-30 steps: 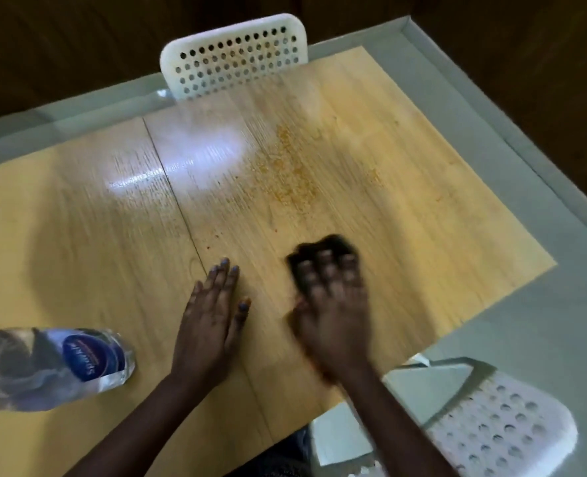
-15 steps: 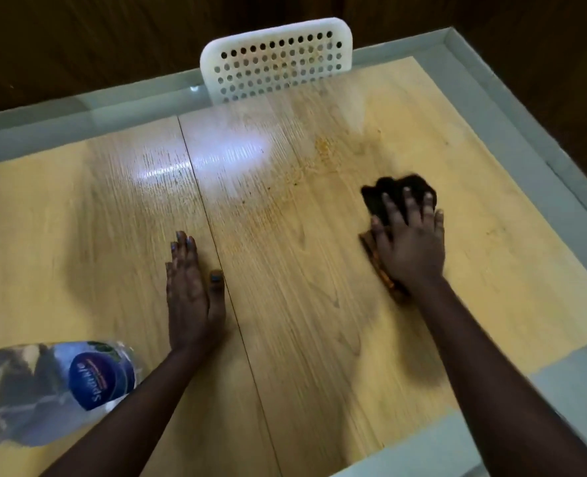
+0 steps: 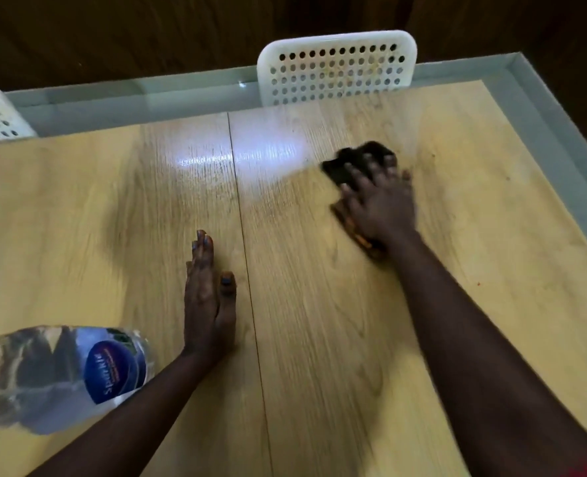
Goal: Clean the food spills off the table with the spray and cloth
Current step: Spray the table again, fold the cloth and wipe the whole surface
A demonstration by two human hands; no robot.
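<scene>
The right hand (image 3: pixel 379 204) lies spread with straight fingers pressing on a dark cloth (image 3: pixel 348 165), which sticks out beyond the fingertips toward the far chair (image 3: pixel 336 67) and shows again as an orange-brown edge under the wrist; its long axis runs from that chair back toward the person. The left hand (image 3: pixel 209 301) rests flat and relaxed on the wooden surface (image 3: pixel 319 321), fingers straight and pointing toward the chair, just left of the surface's seam. Nearer the person and left of that hand, a clear spray bottle (image 3: pixel 61 376) with a blue label lies on its side, blurred, so which way it points is unclear.
</scene>
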